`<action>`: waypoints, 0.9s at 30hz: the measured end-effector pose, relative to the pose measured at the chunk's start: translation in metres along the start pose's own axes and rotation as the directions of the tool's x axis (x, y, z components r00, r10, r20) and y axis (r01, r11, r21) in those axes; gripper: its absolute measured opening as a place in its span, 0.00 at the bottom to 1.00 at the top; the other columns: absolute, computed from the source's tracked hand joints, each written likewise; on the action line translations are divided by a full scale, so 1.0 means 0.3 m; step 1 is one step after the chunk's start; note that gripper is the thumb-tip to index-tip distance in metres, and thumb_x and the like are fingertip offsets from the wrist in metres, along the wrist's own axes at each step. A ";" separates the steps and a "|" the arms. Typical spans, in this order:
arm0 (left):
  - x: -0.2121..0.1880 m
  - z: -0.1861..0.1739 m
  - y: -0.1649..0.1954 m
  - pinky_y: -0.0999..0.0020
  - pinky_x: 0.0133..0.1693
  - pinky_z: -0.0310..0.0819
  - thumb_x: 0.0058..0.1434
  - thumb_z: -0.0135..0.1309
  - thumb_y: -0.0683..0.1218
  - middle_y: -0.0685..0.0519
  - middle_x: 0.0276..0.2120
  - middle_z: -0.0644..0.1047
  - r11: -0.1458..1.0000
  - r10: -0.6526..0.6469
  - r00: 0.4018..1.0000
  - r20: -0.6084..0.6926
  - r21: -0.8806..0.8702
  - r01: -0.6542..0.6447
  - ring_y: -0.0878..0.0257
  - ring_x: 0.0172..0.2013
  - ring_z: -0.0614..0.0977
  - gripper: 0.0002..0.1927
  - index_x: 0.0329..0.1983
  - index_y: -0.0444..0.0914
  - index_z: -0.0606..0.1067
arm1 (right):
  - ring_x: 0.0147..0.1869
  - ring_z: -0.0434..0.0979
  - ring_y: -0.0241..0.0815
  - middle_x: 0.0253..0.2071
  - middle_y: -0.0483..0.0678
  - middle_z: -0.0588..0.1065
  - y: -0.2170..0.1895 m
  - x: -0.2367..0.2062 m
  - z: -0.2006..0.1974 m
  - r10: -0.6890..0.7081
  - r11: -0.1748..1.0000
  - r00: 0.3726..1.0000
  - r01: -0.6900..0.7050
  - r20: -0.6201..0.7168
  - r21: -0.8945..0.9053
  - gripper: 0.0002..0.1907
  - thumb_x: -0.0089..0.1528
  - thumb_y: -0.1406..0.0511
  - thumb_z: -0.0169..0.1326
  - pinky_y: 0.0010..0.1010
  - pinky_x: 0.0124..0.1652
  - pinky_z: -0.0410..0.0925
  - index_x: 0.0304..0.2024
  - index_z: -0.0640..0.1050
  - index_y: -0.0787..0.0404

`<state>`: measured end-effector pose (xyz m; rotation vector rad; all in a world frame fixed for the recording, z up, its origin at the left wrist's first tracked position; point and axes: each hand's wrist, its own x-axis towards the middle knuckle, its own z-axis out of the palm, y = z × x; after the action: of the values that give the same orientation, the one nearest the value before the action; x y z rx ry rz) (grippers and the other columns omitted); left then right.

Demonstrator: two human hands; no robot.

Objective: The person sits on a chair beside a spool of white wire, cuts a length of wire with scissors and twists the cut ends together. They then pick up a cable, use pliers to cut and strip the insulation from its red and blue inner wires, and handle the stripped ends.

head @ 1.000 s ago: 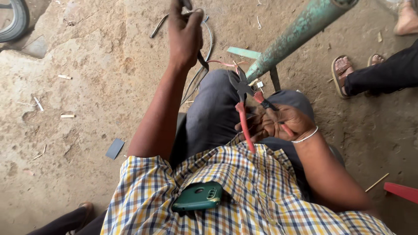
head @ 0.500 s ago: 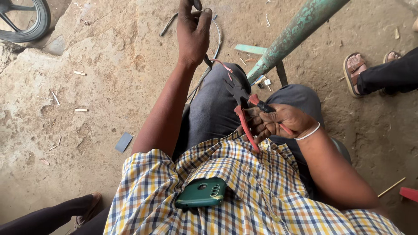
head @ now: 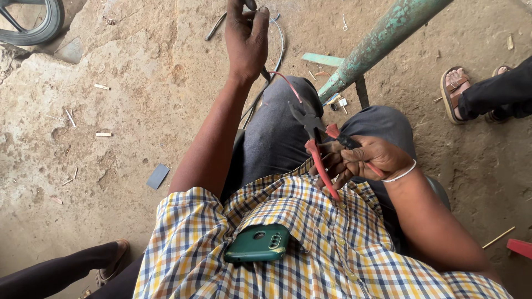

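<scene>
My right hand grips red-handled pliers above my lap, jaws pointing up and left. A thin red wire runs from near the jaws up toward my left hand, which is stretched out at the top of the view and closed around a dark cable that loops over the dirt floor. I sit in grey trousers and a checked shirt. A green phone sticks out of the shirt pocket.
A green painted metal pole slants from top right down to my knee. Another person's sandalled foot rests at the right, another foot at bottom left. A tyre lies top left. Small scraps litter the ground.
My left hand has reached further up and away, drawing the cable along. My right hand with the pliers has stayed by my lap, shifting slightly.
</scene>
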<state>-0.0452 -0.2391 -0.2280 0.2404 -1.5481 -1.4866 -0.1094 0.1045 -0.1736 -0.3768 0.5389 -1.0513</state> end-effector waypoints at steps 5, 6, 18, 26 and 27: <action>-0.004 0.002 -0.004 0.74 0.28 0.58 0.77 0.51 0.37 0.57 0.29 0.70 1.000 0.030 0.999 0.017 0.008 -0.031 0.72 0.28 0.67 0.08 0.53 0.39 0.65 | 0.63 0.76 0.59 0.66 0.63 0.68 -0.001 -0.003 -0.032 -0.021 0.996 0.999 0.018 -0.046 -0.083 0.39 0.68 0.59 0.52 0.50 0.58 0.72 0.73 0.54 0.73; 0.001 -0.002 0.000 0.74 0.28 0.57 0.78 0.51 0.37 0.56 0.30 0.70 0.999 0.028 0.999 0.021 -0.020 -0.027 0.71 0.28 0.67 0.08 0.55 0.39 0.66 | 0.63 0.77 0.59 0.65 0.64 0.69 0.001 -0.007 -0.036 -0.016 0.995 0.998 0.010 -0.058 -0.102 0.39 0.68 0.59 0.52 0.50 0.58 0.72 0.74 0.54 0.73; 0.004 -0.064 0.033 0.73 0.18 0.59 0.78 0.49 0.39 0.56 0.25 0.70 0.975 -0.090 0.989 0.117 -0.192 0.111 0.70 0.19 0.67 0.15 0.66 0.38 0.65 | 0.61 0.78 0.56 0.62 0.64 0.72 -0.026 -0.007 -0.056 -0.011 0.980 0.990 -0.018 -0.144 -0.200 0.38 0.67 0.60 0.53 0.49 0.55 0.74 0.73 0.56 0.71; -0.033 -0.020 0.041 0.75 0.29 0.65 0.75 0.52 0.40 0.54 0.32 0.72 0.997 -0.079 0.991 0.105 0.014 0.078 0.72 0.29 0.70 0.17 0.64 0.35 0.64 | 0.58 0.80 0.53 0.62 0.66 0.74 -0.041 0.017 -0.018 0.005 0.970 0.996 -0.025 -0.085 -0.240 0.39 0.68 0.58 0.53 0.43 0.52 0.74 0.74 0.58 0.72; -0.031 -0.019 0.047 0.75 0.29 0.65 0.74 0.52 0.41 0.54 0.32 0.72 0.996 -0.086 0.991 0.101 0.037 0.083 0.72 0.29 0.70 0.18 0.65 0.35 0.63 | 0.57 0.80 0.52 0.61 0.65 0.74 -0.040 0.017 -0.015 0.007 0.970 0.996 -0.028 -0.087 -0.240 0.38 0.68 0.58 0.53 0.42 0.50 0.74 0.74 0.58 0.71</action>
<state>-0.0300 -0.2329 -0.2213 0.2543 -1.6633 -1.5616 -0.1187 0.0944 -0.1720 -0.5411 0.7495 -0.9903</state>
